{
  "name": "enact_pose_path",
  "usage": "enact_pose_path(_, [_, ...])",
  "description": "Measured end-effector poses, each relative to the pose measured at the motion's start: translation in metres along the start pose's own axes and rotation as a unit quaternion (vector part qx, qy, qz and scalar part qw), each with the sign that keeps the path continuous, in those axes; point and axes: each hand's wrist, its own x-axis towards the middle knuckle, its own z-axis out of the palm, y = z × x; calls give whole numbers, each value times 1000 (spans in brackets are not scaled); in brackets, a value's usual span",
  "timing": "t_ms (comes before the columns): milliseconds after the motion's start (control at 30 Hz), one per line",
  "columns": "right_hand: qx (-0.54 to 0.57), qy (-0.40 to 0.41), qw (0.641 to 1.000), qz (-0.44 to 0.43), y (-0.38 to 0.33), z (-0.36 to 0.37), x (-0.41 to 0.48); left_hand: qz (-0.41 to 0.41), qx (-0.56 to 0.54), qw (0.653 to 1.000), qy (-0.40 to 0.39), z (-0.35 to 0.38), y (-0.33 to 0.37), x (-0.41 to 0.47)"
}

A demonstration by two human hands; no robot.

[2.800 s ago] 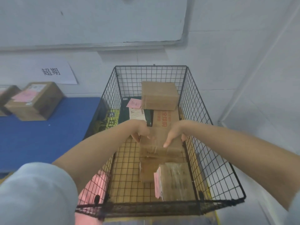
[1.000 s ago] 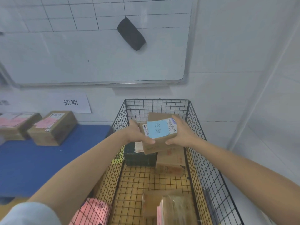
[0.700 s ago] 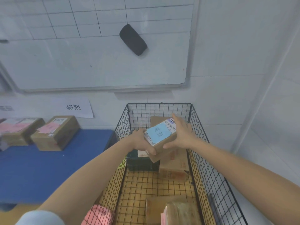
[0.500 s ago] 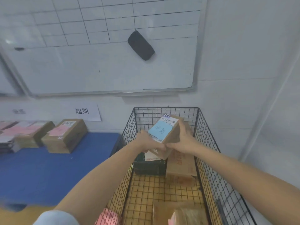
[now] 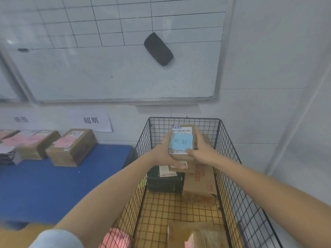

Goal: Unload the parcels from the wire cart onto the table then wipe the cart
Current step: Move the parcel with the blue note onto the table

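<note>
both hands, left hand [image 5: 163, 152] and right hand [image 5: 202, 152], clasp a small box [image 5: 181, 143] above the cart [image 5: 232, 178]; keep it level; swing left onto the blue table [image 5: 53, 185]; set beside the boxes there.

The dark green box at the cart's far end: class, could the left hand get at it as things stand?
Probably not yet: both hands, left and right, hold the blue-labelled parcel above the dark green box.

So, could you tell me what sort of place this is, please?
Probably a parcel sorting or pickup room: labelled cardboard parcels sit on a blue table, more fill a wire cart, and a gridded whiteboard hangs above.
</note>
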Motion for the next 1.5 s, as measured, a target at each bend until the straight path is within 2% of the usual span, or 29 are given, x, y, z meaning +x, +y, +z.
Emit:
enact_pose_path(100, [-1, -7, 1000, -6, 2, 0, 0, 11, 13, 1000, 5, 3, 0, -1])
enact_pose_path(400, [29, -4, 999, -13, -1, 0, -6, 13, -44, 997, 58, 11, 3, -3])
enact_pose_path(833, [36, -5, 999, -2, -1, -2, -10, 1, -170, 985, 26, 19, 3, -8])
enact_pose_path(1000, [39, -4, 999, -3, -2, -5, -13, -35, -164, 985, 29, 19, 6, -13])
enact_pose_path(1367, [-14, -22, 999, -30, -4, -13, -10, -16, -198, 980, 21, 18, 7, -8])
enact_pose_path(1500, [-73, 1, 997, -37, -8, -24, -12, -38, -217, 975, 20, 11, 5, -9])
